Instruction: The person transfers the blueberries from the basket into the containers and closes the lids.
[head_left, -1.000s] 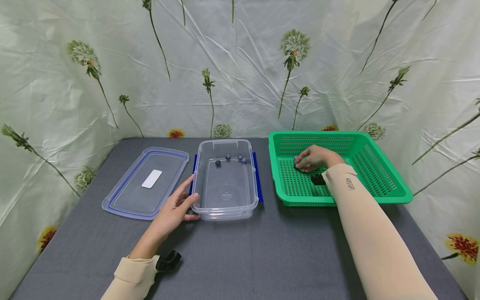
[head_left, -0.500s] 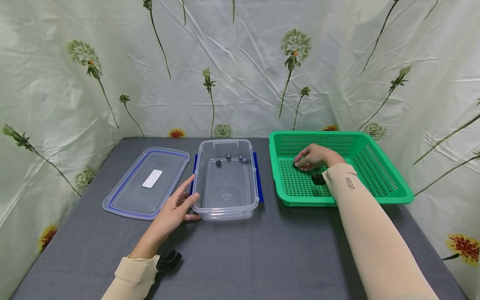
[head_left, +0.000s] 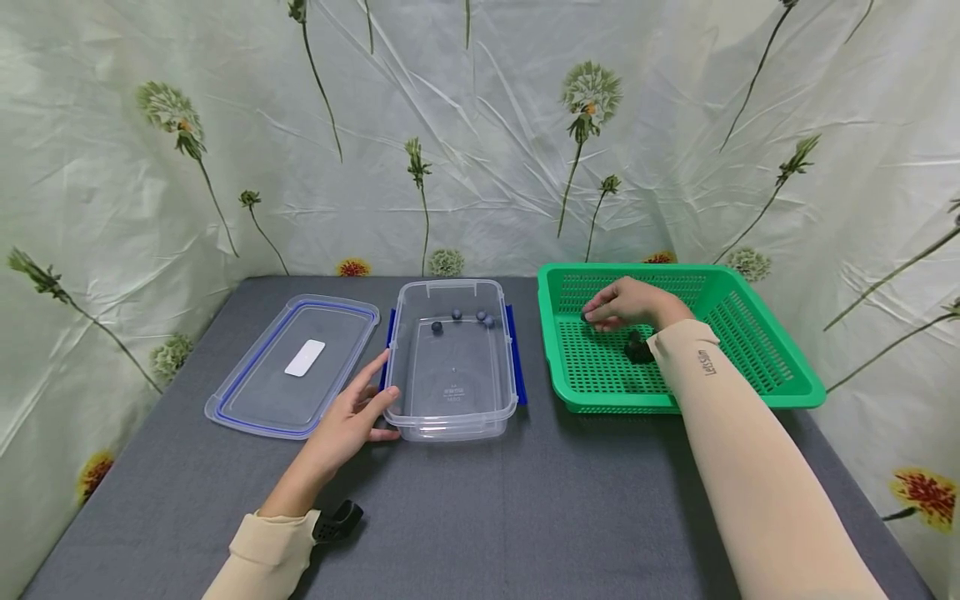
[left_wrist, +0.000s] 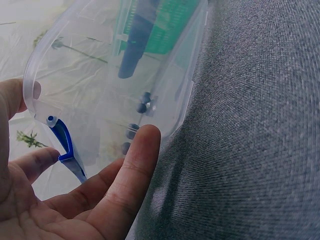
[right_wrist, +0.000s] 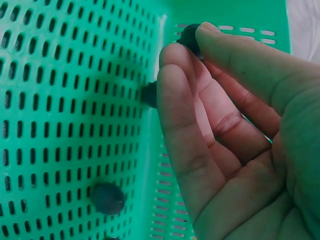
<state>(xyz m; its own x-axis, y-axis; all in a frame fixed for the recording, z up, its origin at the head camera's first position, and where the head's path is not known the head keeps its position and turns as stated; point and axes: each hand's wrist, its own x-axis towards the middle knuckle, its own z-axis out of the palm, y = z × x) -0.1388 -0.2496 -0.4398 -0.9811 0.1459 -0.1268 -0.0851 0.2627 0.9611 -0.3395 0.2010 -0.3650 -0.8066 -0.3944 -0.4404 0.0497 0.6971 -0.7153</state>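
In the head view my right hand (head_left: 626, 302) is inside the green basket (head_left: 611, 400), near its left wall. Thumb and fingertips pinch a dark blueberry (right_wrist: 190, 37), close to the wall in the right wrist view. Another blueberry (right_wrist: 151, 94) shows partly behind the fingers, and one more blueberry (right_wrist: 108, 198) lies lower on the perforated plastic. My left hand (head_left: 348, 421) rests against the near left corner of the clear container (head_left: 450, 429), fingers extended along its side and thumb at the rim. Several blueberries (head_left: 437, 327) sit toward the container's far end.
Left of the container, its clear lid (head_left: 258, 400) with a blue seal lies flat on the grey table (head_left: 480, 517). Blue side latches (head_left: 517, 358) hang out from the container. A flowered curtain (head_left: 495, 167) stands behind the table.
My right hand has shifted slightly away from me and up, with a blueberry now between thumb and fingertips. The left hand and container stay in place.
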